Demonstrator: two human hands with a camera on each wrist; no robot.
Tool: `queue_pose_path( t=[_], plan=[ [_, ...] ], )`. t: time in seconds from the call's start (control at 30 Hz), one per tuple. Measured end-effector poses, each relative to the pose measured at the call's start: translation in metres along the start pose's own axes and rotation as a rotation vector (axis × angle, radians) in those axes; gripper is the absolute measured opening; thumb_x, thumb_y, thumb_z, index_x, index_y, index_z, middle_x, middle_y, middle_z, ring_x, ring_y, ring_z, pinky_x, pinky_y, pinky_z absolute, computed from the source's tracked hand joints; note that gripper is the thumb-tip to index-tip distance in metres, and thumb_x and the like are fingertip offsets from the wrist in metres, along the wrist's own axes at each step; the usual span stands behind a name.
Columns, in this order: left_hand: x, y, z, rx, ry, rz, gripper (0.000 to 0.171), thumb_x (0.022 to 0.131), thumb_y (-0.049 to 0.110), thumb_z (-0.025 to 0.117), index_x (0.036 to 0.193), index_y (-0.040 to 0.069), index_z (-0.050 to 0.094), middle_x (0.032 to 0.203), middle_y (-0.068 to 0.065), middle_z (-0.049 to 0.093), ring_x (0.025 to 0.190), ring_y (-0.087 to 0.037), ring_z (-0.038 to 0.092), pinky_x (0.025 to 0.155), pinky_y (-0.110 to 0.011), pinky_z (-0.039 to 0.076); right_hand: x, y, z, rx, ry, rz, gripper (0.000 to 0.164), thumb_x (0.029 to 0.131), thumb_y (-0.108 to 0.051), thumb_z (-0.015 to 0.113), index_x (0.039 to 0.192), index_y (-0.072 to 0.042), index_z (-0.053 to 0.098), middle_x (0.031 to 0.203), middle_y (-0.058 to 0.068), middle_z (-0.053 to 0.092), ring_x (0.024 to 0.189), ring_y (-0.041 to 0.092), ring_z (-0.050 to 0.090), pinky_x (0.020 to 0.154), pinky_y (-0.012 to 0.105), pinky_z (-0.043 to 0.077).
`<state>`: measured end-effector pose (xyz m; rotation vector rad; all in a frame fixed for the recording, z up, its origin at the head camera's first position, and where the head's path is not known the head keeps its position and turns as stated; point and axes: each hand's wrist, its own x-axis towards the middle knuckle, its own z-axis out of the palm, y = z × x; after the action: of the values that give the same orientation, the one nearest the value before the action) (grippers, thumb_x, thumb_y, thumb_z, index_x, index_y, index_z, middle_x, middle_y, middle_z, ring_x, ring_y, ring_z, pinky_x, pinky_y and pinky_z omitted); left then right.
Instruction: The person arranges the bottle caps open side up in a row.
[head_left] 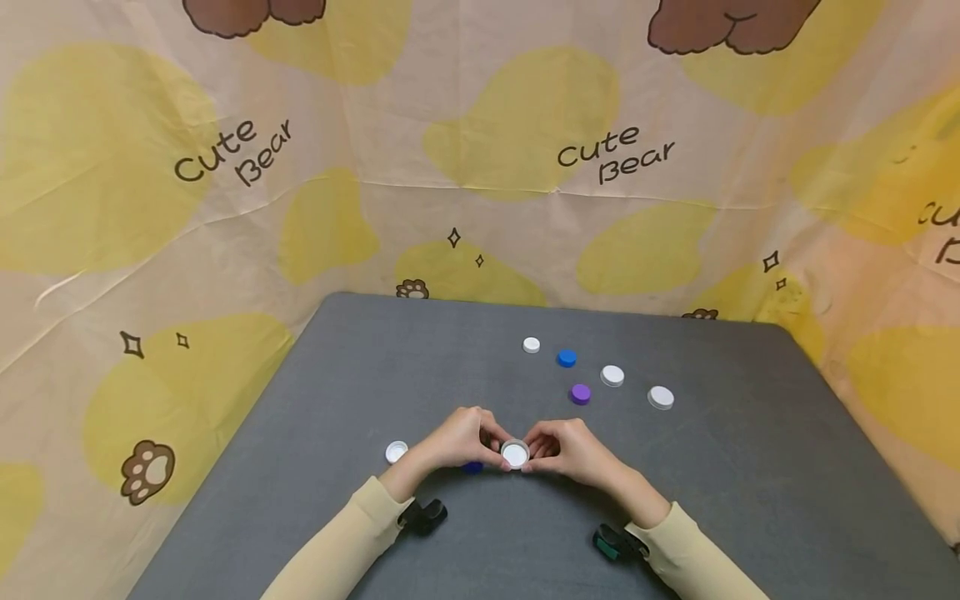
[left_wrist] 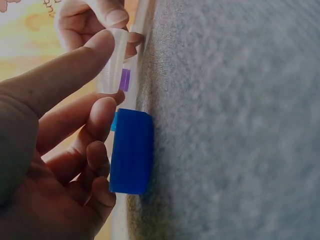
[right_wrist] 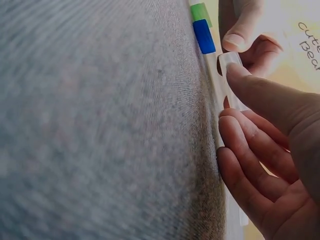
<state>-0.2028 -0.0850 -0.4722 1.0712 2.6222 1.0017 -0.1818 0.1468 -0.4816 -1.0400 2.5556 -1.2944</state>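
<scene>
A round, shallow cap with a white inside and translucent rim is held between both hands, just above the grey table. My left hand pinches its left side with thumb and forefinger. On the opposite side, the thumb and fingers of my right hand grip it. Seen edge-on in the left wrist view, the cap looks milky. A blue cap lies on the table by the left hand's curled lower fingers; in the head view that hand partly covers it. A white cap rests left of the left wrist.
Farther back on the grey table lie several caps: a small white one, a blue one, a purple one, and two larger white ones, the nearer at right. A printed cloth hangs behind the table.
</scene>
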Motion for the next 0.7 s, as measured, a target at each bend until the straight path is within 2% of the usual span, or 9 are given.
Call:
queue_pose_path(
  t=[0.27, 0.7],
  plan=[
    [-0.0016, -0.0019, 0.0014, -0.025, -0.049, -0.026, 0.027, 0.064, 0.035, 0.087, 0.086, 0.024, 0.077, 0.069, 0.008, 0.063, 0.063, 0.001, 0.051, 0.057, -0.016, 0.039, 0.0004, 0.0006, 0.0018, 0.010, -0.046, -0.013, 0.026, 0.073, -0.027, 0.082, 0.090, -0.012, 0.068, 0.075, -0.004, 0.068, 0.068, -0.001, 0.062, 0.061, 0.021, 0.053],
    [-0.0023, -0.0022, 0.0013, -0.016, -0.059, 0.018, 0.033, 0.063, 0.029, 0.088, 0.093, 0.019, 0.078, 0.072, 0.004, 0.063, 0.066, -0.009, 0.055, 0.058, -0.016, 0.039, 0.0012, 0.0022, 0.0032, -0.035, -0.060, -0.029, 0.027, 0.073, -0.029, 0.082, 0.091, -0.014, 0.068, 0.077, -0.003, 0.067, 0.069, -0.001, 0.061, 0.062, 0.020, 0.052]
  ],
)
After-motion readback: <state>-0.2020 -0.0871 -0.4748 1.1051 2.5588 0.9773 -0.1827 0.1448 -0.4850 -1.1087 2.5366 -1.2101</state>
